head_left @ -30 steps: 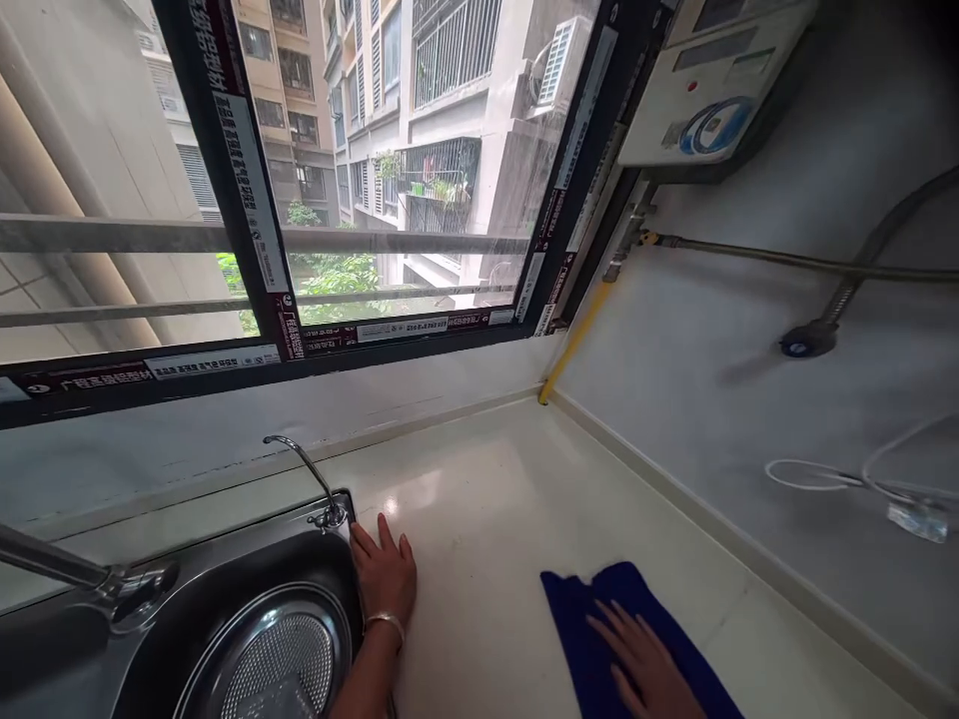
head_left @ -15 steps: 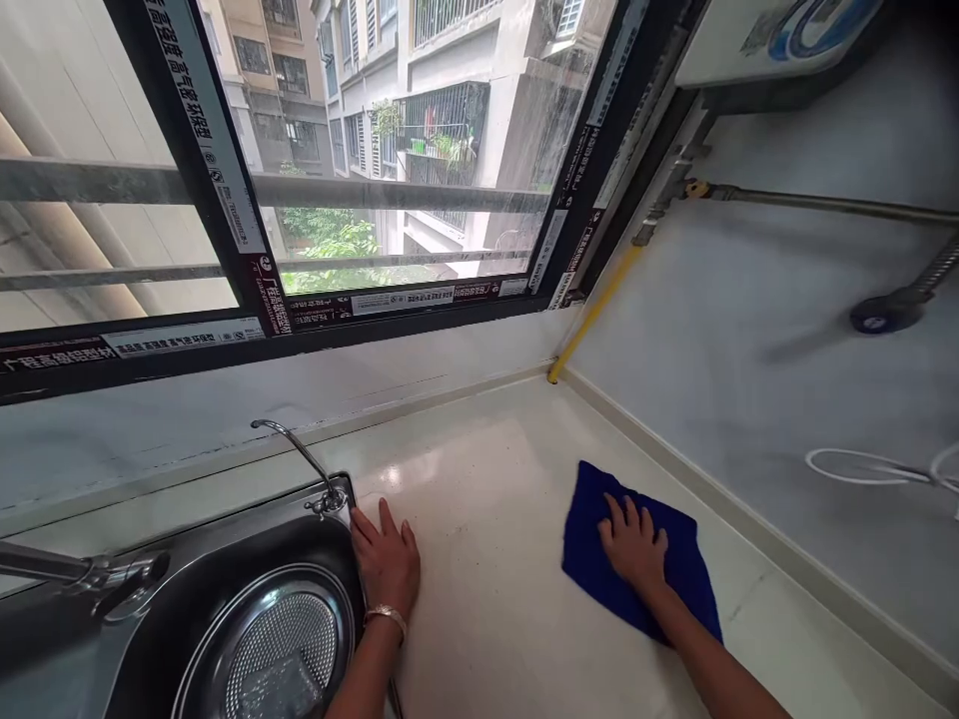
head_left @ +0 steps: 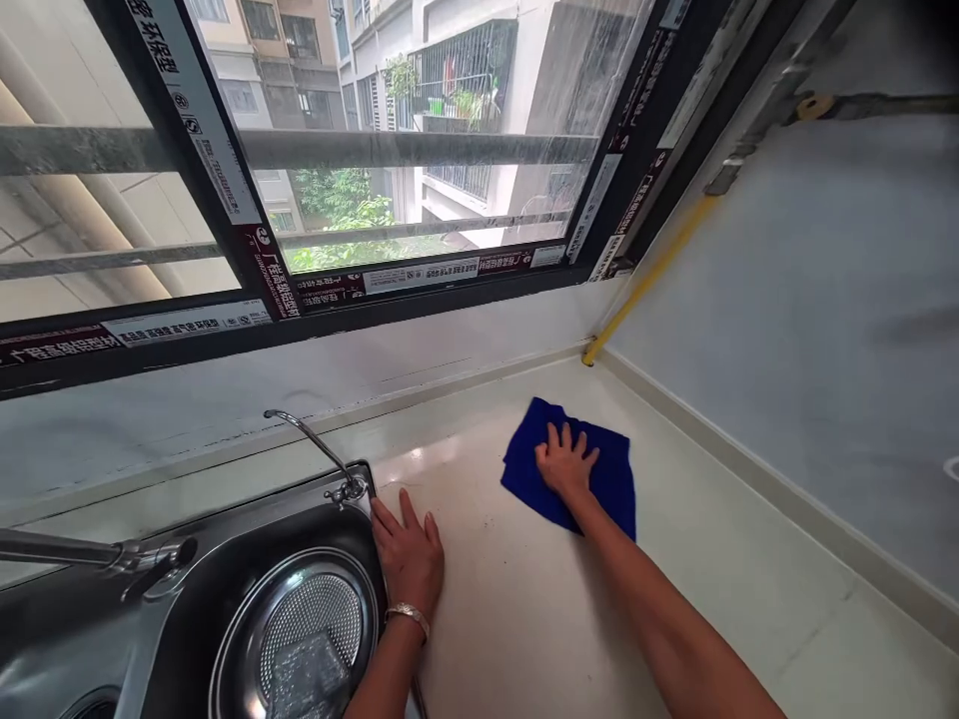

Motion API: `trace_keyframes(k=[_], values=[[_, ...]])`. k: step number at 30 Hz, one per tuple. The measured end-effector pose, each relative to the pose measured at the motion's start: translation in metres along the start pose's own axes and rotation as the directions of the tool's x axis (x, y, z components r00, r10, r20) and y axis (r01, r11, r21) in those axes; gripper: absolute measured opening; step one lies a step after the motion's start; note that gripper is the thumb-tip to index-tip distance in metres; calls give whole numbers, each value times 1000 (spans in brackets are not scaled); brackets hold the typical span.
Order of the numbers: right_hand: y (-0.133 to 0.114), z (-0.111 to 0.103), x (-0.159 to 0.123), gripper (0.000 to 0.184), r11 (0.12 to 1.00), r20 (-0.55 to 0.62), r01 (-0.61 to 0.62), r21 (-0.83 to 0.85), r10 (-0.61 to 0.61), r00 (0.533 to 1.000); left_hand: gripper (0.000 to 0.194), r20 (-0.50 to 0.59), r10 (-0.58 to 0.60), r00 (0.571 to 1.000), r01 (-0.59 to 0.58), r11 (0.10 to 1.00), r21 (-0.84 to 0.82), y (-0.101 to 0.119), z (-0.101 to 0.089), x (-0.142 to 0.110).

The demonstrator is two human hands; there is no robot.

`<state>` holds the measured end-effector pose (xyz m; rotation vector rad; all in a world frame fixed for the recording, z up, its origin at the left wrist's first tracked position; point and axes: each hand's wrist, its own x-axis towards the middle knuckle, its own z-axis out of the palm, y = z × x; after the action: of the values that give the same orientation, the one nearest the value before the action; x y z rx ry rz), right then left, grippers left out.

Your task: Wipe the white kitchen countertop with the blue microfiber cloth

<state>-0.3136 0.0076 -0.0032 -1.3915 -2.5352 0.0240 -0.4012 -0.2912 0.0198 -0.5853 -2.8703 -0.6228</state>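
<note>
A dark blue cloth [head_left: 610, 469] lies spread on the pale countertop [head_left: 494, 619]. On top of it my right hand [head_left: 565, 461] rests flat, fingers apart, pressing it to the surface. My left hand [head_left: 411, 559], a bracelet at its wrist, is laid on the counter at the right edge of the steel sink [head_left: 187, 639]; its fingers are spread and hold nothing. A few tiny dark specks show on the counter between the two hands.
Inside the sink sits a perforated metal strainer [head_left: 322, 599] with a clear plastic packet [head_left: 307, 679] in it. A thin curved faucet [head_left: 315, 439] and a thicker one [head_left: 82, 549] stand by the sink. A yellow pipe [head_left: 651, 275] meets the counter's back corner, beneath the window frame [head_left: 450, 290].
My right hand has slid the blue cloth leftward and toward the window. My left hand stays by the sink edge. The view has shifted a little.
</note>
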Motion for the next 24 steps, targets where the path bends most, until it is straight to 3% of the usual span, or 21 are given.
trace_keyframes(k=[3, 6, 12, 17, 24], values=[[-45, 2, -9, 61, 984, 17, 170, 49, -171, 985, 61, 7, -7, 1000, 7, 1000, 4, 0, 0, 0], [-81, -5, -33, 59, 932, 35, 352, 90, -356, 934, 65, 17, 2, 1000, -2, 1000, -16, -3, 1, 1], [-109, -31, -104, 61, 783, 108, 586, 209, -614, 782, 61, -4, -2, 1000, 1, 991, -135, -10, 9, 4], [-91, -60, -167, 70, 575, 151, 732, 364, -812, 563, 59, 17, -25, 1000, 28, 975, -219, -13, 8, 5], [-22, -97, -219, 79, 328, 193, 778, 535, -945, 265, 59, 12, -30, 999, 32, 971, -239, -11, 4, 4]])
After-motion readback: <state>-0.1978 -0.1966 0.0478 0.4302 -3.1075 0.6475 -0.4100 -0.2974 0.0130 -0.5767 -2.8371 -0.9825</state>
